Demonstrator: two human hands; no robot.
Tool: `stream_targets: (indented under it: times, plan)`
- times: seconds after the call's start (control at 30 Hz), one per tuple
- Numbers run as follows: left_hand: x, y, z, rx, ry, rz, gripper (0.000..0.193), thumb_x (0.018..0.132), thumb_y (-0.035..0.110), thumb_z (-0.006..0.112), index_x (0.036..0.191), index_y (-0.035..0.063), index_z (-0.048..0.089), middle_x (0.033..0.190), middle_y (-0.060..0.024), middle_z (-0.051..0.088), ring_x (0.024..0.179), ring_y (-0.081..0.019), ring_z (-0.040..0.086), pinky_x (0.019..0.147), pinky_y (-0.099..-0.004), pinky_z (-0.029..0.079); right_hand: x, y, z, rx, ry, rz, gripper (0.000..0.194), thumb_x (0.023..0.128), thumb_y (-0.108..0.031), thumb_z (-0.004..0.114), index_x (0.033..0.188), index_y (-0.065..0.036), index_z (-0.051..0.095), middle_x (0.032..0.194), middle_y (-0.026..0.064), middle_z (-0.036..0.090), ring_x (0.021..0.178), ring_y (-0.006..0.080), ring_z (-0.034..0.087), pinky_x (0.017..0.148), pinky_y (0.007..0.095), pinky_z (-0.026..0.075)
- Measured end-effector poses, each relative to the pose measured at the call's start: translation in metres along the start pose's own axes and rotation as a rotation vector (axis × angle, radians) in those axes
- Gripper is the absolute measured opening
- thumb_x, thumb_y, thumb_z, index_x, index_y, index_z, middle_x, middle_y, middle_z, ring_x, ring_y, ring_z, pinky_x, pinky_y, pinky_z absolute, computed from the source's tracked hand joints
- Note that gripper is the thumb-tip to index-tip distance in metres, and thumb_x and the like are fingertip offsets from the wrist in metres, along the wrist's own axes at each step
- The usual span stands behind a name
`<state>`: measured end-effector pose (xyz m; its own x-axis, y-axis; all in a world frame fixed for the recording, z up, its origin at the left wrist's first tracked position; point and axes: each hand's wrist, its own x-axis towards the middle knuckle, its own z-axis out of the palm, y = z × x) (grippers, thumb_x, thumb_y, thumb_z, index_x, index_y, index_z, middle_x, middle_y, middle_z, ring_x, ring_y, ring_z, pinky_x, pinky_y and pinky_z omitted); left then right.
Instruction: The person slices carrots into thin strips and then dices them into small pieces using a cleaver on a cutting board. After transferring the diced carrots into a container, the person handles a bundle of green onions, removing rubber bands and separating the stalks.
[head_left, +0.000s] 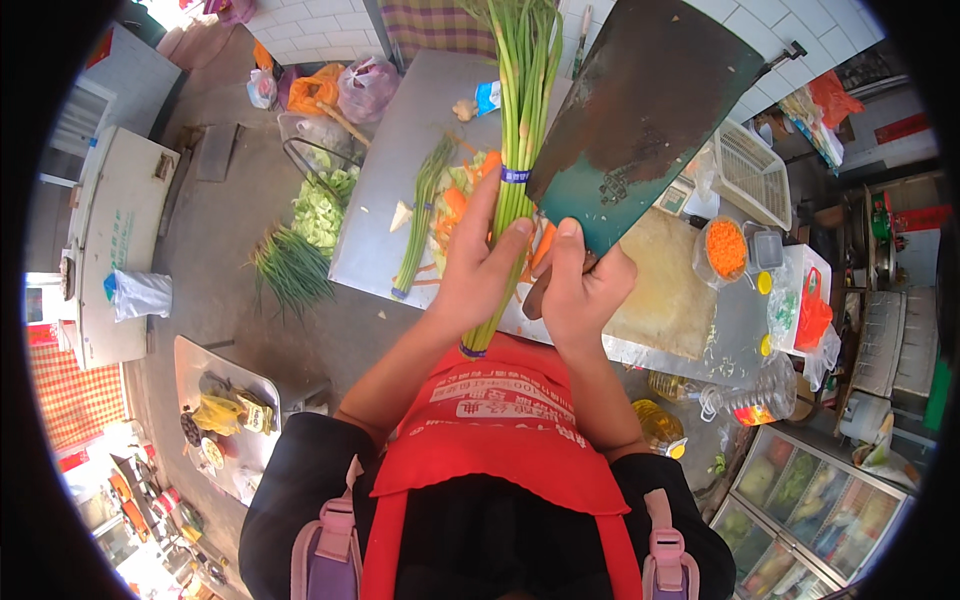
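Observation:
My left hand (480, 259) grips a long bunch of slender green vegetable stalks (519, 127), held together by a purple printed band and a second band near its lower end. In my right hand (586, 289) is a large cleaver, whose broad dark blade (637, 112) tilts up and to the right. The blade's left edge is close beside the stalks at the purple band; whether they touch cannot be told. Beneath both hands, carrot peelings and carrots (455, 201) lie on the metal table (382, 172). A second banded bunch of green stalks (421, 217) rests left of them.
A worn cutting board (660, 289) lies on the table's right side, with a tub of shredded carrot (725, 251) and a white plastic basket (752, 172) beyond it. Leafy greens (322, 210) and green onions (292, 266) are at the left on the floor. Oil bottles (658, 427) stand lower right.

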<state>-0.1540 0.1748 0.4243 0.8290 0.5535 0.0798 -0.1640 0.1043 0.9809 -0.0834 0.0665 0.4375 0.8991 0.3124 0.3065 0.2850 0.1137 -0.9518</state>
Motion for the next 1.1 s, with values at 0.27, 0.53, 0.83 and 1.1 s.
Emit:
stream_targets:
  times: [0.27, 0.53, 0.83, 1.1]
  plan:
    - [-0.003, -0.02, -0.005, -0.078, 0.035, -0.107, 0.064, 0.11, 0.005, 0.054, 0.17, 0.0051, 0.032, 0.125, -0.013, 0.069, 0.111, -0.0175, 0.069, 0.094, -0.0334, 0.059, 0.015, -0.016, -0.015, 0.097, 0.088, 0.034, 0.025, 0.111, -0.014, 0.063, 0.092, 0.003, 0.064, 0.07, 0.0048, 0.065, 0.057, 0.0116, 0.064, 0.052, 0.029, 0.048]
    - [-0.016, -0.066, -0.02, -0.613, -0.098, -0.604, 0.041, 0.111, 0.013, 0.057, 0.151, 0.0118, 0.047, 0.099, -0.0103, 0.067, 0.066, -0.0198, 0.067, 0.057, -0.0359, 0.058, -0.008, 0.11, -0.192, -0.7, 0.286, 0.077, 0.035, 0.108, -0.018, 0.07, 0.137, 0.001, 0.066, 0.076, 0.0113, 0.071, 0.06, 0.0182, 0.067, 0.058, 0.0369, 0.052]
    - [-0.056, -0.094, 0.011, -0.648, 0.035, -0.848, 0.037, 0.11, 0.018, 0.068, 0.142, 0.0103, 0.052, 0.114, -0.0195, 0.075, 0.064, -0.0229, 0.068, 0.057, -0.0385, 0.058, -0.078, 0.332, -0.336, -1.313, -0.063, 0.094, 0.074, 0.096, -0.018, 0.08, 0.161, -0.003, 0.046, 0.101, 0.0206, 0.074, 0.092, 0.044, 0.07, 0.083, 0.0563, 0.052]
    - [-0.071, -0.072, -0.005, -0.363, 0.025, -0.734, 0.028, 0.109, 0.01, 0.064, 0.136, 0.0083, 0.056, 0.09, -0.0082, 0.068, 0.054, -0.0129, 0.055, 0.049, -0.0281, 0.044, -0.062, 0.32, -0.258, -1.165, -0.094, -0.077, 0.036, 0.095, -0.013, 0.077, 0.127, -0.003, 0.064, 0.119, 0.0211, 0.069, 0.118, 0.0434, 0.062, 0.104, 0.0556, 0.047]
